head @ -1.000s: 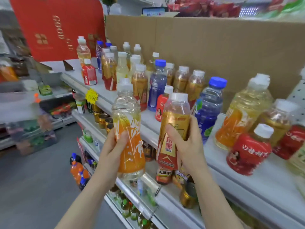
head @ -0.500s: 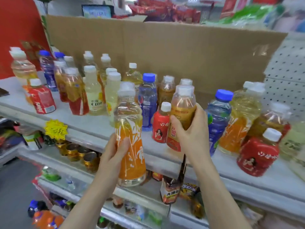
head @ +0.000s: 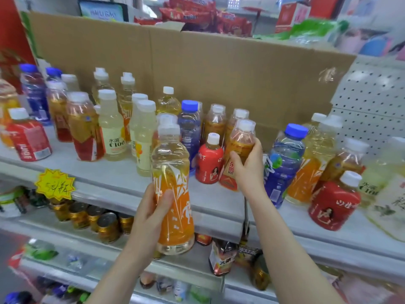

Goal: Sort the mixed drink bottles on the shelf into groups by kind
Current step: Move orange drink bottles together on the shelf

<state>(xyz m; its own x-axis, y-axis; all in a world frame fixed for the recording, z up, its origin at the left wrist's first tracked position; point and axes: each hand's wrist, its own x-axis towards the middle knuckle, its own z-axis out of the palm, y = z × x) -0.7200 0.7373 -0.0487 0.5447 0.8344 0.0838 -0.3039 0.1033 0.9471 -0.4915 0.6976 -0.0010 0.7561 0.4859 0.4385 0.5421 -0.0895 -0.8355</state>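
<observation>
Shelf [head: 109, 178] crowded, left hand [head: 149, 218] gripping orange bottle [head: 173, 176], right hand [head: 249, 170] gripping amber bottle [head: 242, 141] beside red bottle [head: 209, 165]

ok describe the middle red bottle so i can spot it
Find the cardboard sheet behind the shelf. Below its middle, a squat red bottle stands just left of the right hand. Its neighbours are tall and see-through; it is short and red-wrapped.

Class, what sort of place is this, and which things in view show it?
Likely a small shop: a shelf packed with mixed drink bottles, a yellow starburst price tag on its edge, cans below.
</observation>
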